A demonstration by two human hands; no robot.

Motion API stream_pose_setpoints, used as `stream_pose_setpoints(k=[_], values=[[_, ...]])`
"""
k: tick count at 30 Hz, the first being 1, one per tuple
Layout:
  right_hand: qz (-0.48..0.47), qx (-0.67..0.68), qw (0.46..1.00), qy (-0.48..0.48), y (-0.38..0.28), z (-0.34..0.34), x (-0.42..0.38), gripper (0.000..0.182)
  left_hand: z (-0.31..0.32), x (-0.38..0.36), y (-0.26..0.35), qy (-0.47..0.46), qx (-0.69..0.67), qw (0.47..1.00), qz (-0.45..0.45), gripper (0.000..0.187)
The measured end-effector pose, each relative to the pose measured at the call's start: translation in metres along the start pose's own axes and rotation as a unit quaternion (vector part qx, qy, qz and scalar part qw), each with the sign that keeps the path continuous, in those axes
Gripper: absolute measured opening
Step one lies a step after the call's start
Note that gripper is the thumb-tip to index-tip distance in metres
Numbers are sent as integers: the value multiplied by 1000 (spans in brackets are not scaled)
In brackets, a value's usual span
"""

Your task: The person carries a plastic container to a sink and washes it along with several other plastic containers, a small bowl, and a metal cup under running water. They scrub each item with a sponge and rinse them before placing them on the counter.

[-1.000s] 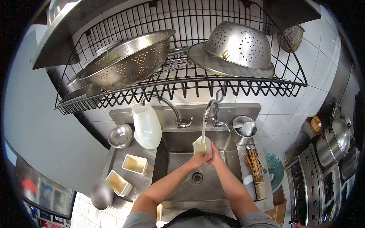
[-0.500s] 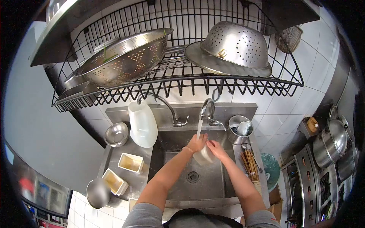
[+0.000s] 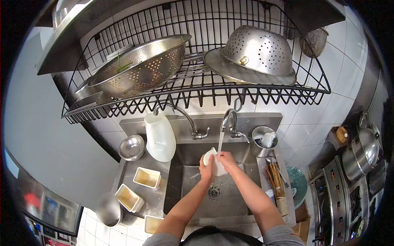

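A white container (image 3: 219,169) is held over the sink (image 3: 230,197), tilted, beneath the running tap (image 3: 228,117). My left hand (image 3: 206,167) is closed around its left side. On the right, my right hand (image 3: 226,160) grips the container close to the stream, and water runs down by its fingers. Its exact shape is partly covered by my fingers. Below the hands lies the round drain (image 3: 214,191) of the sink.
Rectangular white tubs (image 3: 147,178) and a metal bowl (image 3: 131,147) stand on the left counter beside a large white plastic jug (image 3: 160,137). A bamboo brush (image 3: 276,180) and a steel pot (image 3: 263,141) are at the right. Overhead, a wire rack (image 3: 197,91) holds colanders (image 3: 258,51).
The container has turned and come up between my hands. My left hand has moved from under the stream to the container's left side; my right hand is now beside the water. The view shifted slightly.
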State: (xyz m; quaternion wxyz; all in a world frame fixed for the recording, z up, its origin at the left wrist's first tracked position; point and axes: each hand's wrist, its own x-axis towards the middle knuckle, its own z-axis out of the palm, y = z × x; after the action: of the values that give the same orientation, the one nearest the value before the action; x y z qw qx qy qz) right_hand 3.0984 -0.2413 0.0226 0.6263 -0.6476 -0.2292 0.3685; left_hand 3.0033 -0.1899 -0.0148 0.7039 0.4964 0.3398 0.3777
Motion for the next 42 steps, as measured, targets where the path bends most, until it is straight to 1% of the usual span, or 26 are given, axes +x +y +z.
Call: stream_pose_setpoints(k=[1,3,4,5,6,7,9,11,13,14,17,19,21,23,26,29,30,31,33,34,35,36,37,39,40,42], values=[[0,12,999,-32,0,4,-1,21,-4,3,7,-15,-103,993,-50,61],[1,36,995,-95,2,9,-5,26,-15,18,5,-23,-163,981,-103,55],[-56,-129,981,-133,1,8,-4,31,-17,22,9,-30,-173,978,-112,54],[-80,-212,962,-150,2,8,-8,32,-19,25,12,-38,-184,975,-121,53],[-105,-294,936,-165,-21,15,-33,33,-23,27,14,-95,-224,965,-98,51],[-127,-373,902,-178,-41,19,-55,35,-29,39,3,-101,-226,964,-100,52],[-150,-493,816,-260,-63,12,-83,40,-33,31,22,-154,-290,929,-168,57],[-180,-615,702,-309,-70,3,-87,47,-39,37,15,-223,-303,908,-185,65],[-214,-730,564,-322,-72,-4,-86,56,-41,27,24,-284,-302,882,-222,67],[-222,-778,502,-305,-69,-2,-81,53,-38,20,31,-273,-284,889,-234,69],[-209,-849,446,-193,-56,9,-64,67,-24,18,30,-271,-290,895,-204,67],[-181,-878,412,-164,-60,19,-63,60,-20,21,27,-274,-294,892,-206,65],[-149,-878,410,-194,-68,22,-65,50,-21,26,23,-278,-296,888,-215,63],[-112,-847,438,-281,-89,25,-73,38,-26,30,20,-286,-293,883,-229,61],[-167,-747,578,-282,-66,17,-67,23,-30,33,15,-240,-267,906,-222,60],[-197,-555,789,-175,-53,9,-61,17,-48,51,-9,-214,-278,904,-246,58],[-200,-500,818,-205,-53,2,-49,21,-50,46,0,-200,-254,900,-293,56],[-215,-427,860,-179,-40,-2,-38,25,-74,94,-66,-243,-264,875,-325,54],[-250,-300,900,-195,-7,-11,-4,28,-61,59,-9,-136,-307,845,-416,50],[-147,-267,937,-170,-23,-8,-15,28,-66,61,-10,-135,-233,878,-394,50],[-65,-131,978,-146,-21,-7,-14,31,-72,63,-11,-129,-157,905,-374,50],[-5,-26,992,-126,-18,-5,-7,35,-70,51,11,-115,-128,910,-376,53],[1,19,992,-123,-20,-4,-7,39,-64,31,42,-103,-97,913,-382,56],[4,78,994,-75,-15,3,-5,43,-67,6,78,-151,-97,909,-375,66],[24,78,995,-56,-20,10,-14,42,-68,-4,90,-174,-90,899,-392,75],[27,64,997,-41,-24,19,-27,38,-69,-13,101,-122,-116,879,-446,77]])
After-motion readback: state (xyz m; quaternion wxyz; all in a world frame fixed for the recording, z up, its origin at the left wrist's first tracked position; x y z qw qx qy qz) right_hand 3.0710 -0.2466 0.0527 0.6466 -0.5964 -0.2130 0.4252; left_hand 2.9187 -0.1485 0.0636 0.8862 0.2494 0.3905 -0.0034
